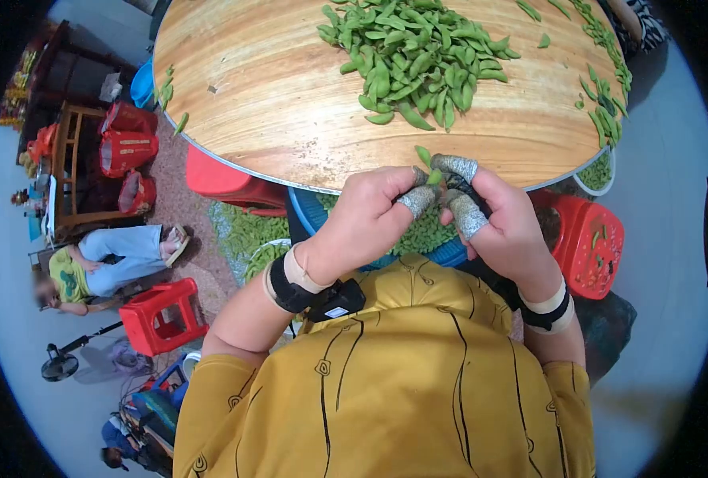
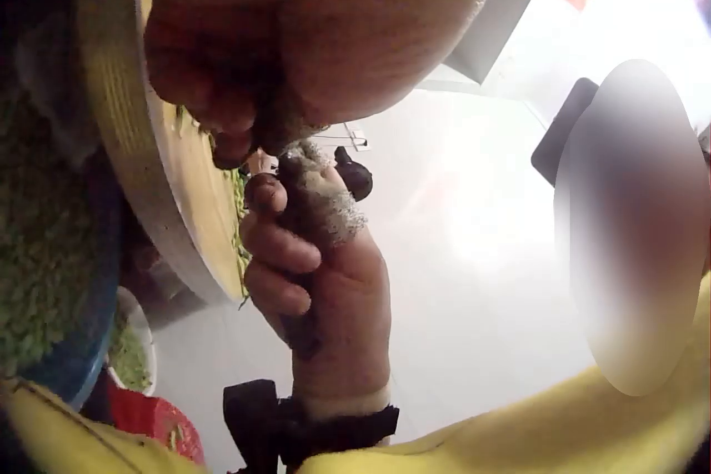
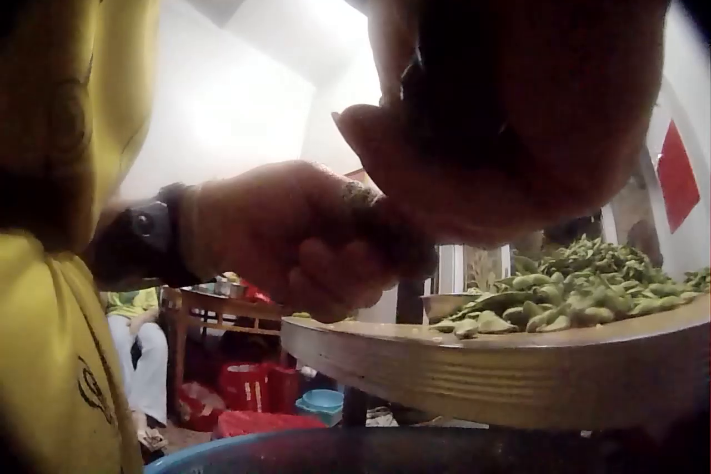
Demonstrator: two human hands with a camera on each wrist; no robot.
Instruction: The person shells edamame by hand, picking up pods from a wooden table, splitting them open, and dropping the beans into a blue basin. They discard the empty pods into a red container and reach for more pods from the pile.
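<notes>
In the head view my left hand (image 1: 366, 211) pinches a green soybean pod (image 1: 433, 177) between its wrapped thumb and forefinger, at the table's near edge. Facing it, my right hand (image 1: 509, 219) has curled fingers, with grey tape on the thumb and forefinger; their tips meet at the same pod. Both hands are over a blue basin (image 1: 310, 209) of shelled green beans (image 1: 425, 231). From the left wrist, the right hand (image 2: 333, 274) appears with its fingers bent towards the left one. Dark shadow hides the grip in the right wrist view.
A heap of soybean pods (image 1: 417, 60) lies on the round wooden table (image 1: 274, 95), with more pods (image 1: 605, 111) along its right rim. Red stools (image 1: 593, 247) flank the basin. A white bowl of beans (image 1: 597, 174) stands under the right edge. A seated person (image 1: 103, 267) is at left.
</notes>
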